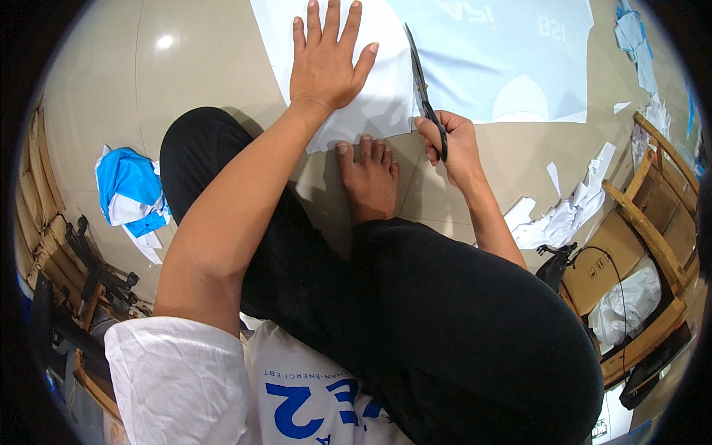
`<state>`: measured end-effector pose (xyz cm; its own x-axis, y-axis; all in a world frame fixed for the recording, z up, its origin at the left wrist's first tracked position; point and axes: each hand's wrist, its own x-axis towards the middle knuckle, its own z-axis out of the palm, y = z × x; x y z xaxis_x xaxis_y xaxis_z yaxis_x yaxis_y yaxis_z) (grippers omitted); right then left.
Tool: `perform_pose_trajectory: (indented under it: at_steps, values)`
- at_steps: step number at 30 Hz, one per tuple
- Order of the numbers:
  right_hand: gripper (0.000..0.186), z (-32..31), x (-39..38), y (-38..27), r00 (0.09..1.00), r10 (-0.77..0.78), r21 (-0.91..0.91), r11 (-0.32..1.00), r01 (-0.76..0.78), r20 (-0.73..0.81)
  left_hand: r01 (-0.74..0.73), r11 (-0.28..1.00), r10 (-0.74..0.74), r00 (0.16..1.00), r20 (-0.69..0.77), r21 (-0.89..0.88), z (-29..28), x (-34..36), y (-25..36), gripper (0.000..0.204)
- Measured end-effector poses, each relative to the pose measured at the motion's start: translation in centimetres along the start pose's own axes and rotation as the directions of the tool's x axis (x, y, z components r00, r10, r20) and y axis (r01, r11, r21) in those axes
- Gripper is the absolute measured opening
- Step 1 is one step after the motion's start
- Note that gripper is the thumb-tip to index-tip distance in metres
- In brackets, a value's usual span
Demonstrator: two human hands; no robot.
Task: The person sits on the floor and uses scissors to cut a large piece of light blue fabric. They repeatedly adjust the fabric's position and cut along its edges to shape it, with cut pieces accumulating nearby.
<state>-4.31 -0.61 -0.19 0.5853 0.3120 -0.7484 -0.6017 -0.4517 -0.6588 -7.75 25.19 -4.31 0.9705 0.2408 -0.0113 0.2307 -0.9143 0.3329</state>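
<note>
My left hand (326,63) lies flat, fingers spread, on a white piece of cloth or paper (371,96) on the floor. In my right hand (458,141) is a pair of black-handled scissors (420,78), its dark blades pointing away from me. They run along the border between the white piece and a light blue sheet of fabric (482,70) to the right. Pale reversed lettering and a white rounded shape show on that sheet. My bare foot (371,178) rests by the near edge of the white piece.
A blue and white cloth bundle (132,189) lies on the tiled floor at left. White scraps (560,215) are heaped at right, near a wooden frame (645,230) holding a cardboard box (604,259) and a plastic bag (627,300). More blue scraps (634,41) lie far right.
</note>
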Motion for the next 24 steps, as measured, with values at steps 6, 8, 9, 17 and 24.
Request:
perform_pose_trajectory:
  at_steps: [6, 8, 9, 17, 24]
  values:
    - [0.031, -0.6, 0.0, -0.6, 1.0, 0.011, -0.053, 0.999, -0.01, 0.011, 0.011, 1.0, -0.011, 1.0, 0.012, 0.006, 0.2, -0.1, -0.1, 0.08]
    - [0.032, -0.9, 0.0, -0.7, 1.0, 0.017, -0.056, 0.998, -0.016, 0.016, 0.013, 1.0, -0.013, 1.0, 0.017, 0.0, 0.1, -0.1, -0.1, 0.08]
    - [0.032, -0.9, 0.1, -0.8, 1.0, 0.013, -0.061, 0.998, -0.012, 0.018, 0.014, 1.0, -0.013, 1.0, 0.02, 0.0, 0.1, 0.0, -0.1, 0.08]
    - [0.034, -0.9, 1.4, -2.0, 0.999, -0.032, -0.025, 0.999, 0.032, 0.034, 0.019, 1.0, -0.019, 0.999, 0.028, 0.006, 0.2, 0.0, -0.1, 0.081]
    - [0.032, -1.4, 1.4, -3.0, 0.998, -0.027, -0.074, 0.997, 0.031, 0.052, 0.02, 1.0, -0.02, 1.0, 0.024, -0.008, -0.1, 0.0, 0.0, 0.081]
